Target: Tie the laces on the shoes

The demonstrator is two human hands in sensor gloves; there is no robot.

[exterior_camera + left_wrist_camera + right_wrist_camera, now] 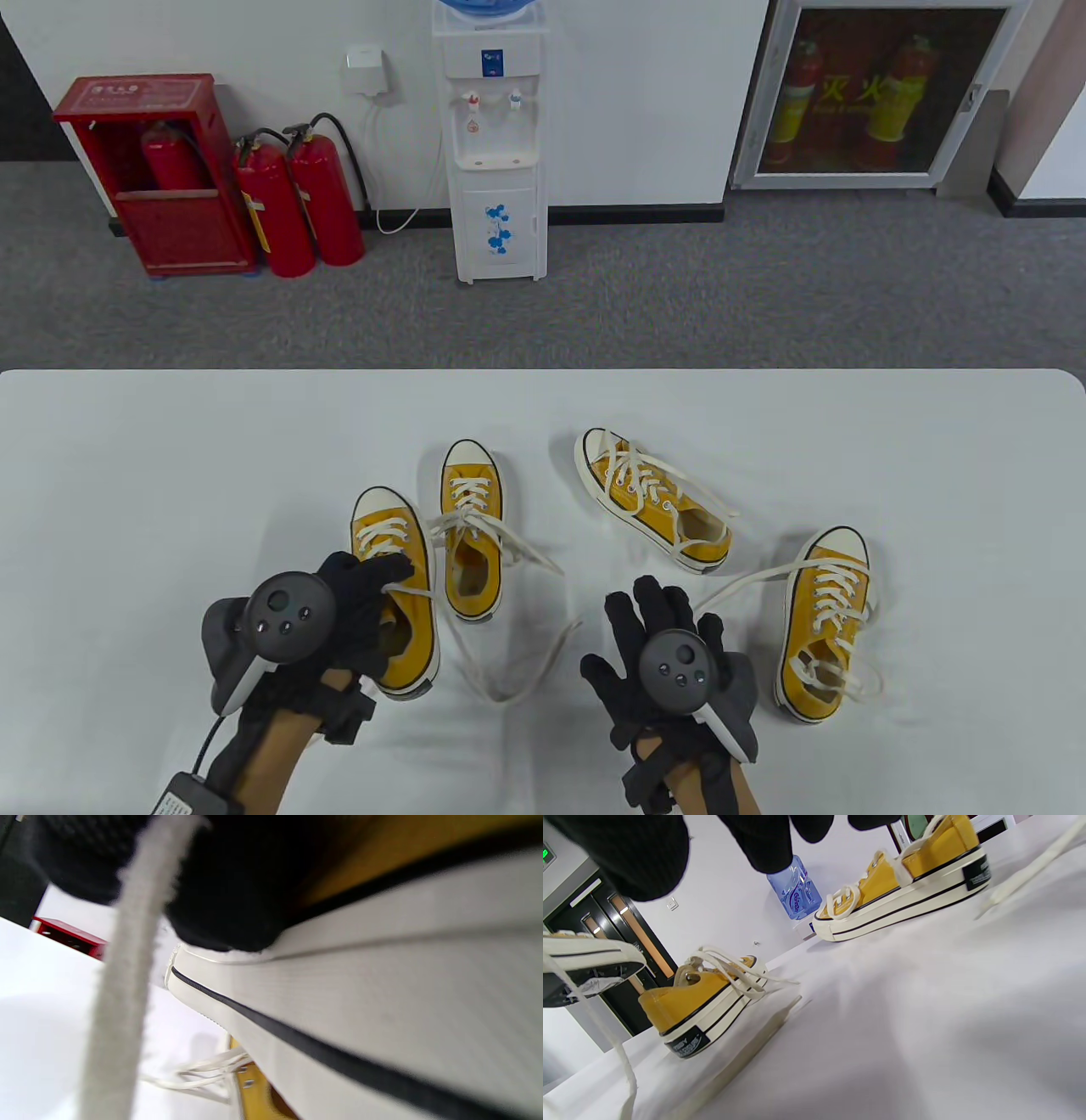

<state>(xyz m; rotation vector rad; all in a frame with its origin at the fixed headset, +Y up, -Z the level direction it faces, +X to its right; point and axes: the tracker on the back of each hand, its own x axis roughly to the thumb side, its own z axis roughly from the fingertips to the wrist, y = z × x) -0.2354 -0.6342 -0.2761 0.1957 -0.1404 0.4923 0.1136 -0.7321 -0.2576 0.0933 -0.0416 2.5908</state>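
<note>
Four yellow canvas low-top sneakers with cream rubber soles are spread on the white table (127, 475), all laces loose. The step in hand is judged to be the taking-up of the first shoe; no knot is seen anywhere.

The left hand (339, 611) is curled over the collar of the leftmost yellow sneaker (394, 594), its grip closed on that shoe, with a cream lace (123, 984) running past the glove (whether the lace itself is pinched cannot be told). In the right wrist view this shoe's heel appears raised off the table. Its long axis runs near-to-far, toe pointing far.

The right hand (670, 645) is held flat and relaxed above the table, grip open, nothing in it, between the second sneaker (471, 526) and the rightmost sneaker (827, 620).

Next move, as judged: both lace ends of the held shoe must be found and separated, one to each hand, before a first crossing is made; the long trailing lace (526, 671) on the table must be picked up by the free right hand.
</note>
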